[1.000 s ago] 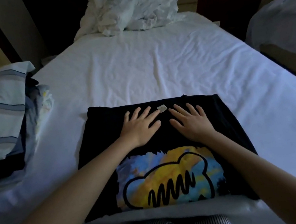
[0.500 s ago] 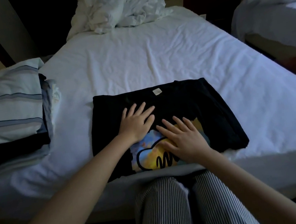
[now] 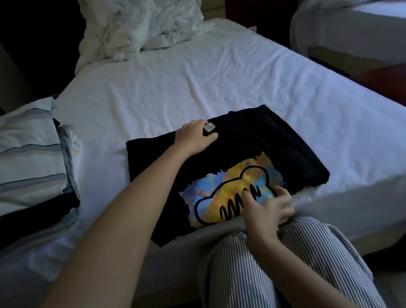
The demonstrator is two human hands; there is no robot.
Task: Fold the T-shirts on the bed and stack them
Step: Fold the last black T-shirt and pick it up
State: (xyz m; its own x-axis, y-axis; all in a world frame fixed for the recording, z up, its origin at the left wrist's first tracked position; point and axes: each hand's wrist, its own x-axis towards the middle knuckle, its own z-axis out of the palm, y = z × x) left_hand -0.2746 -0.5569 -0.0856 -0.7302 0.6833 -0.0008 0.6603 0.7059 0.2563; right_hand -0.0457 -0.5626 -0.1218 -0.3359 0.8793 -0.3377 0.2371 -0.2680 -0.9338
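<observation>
folding black t-shirt (image 3: 244,152): your left hand (image 3: 195,137) grips its collar edge, right hand (image 3: 267,207) pinches the hem. next, judge: fold hem up to collar.

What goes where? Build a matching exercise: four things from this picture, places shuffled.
1. left hand
2. right hand
3. stack of folded clothes
4. crumpled white bedding

A. head of the bed
B. near hem of the black T-shirt, at the bed edge
C. by the collar label
D. left side of the bed

Pairs: 1-C, 2-B, 3-D, 4-A
</observation>
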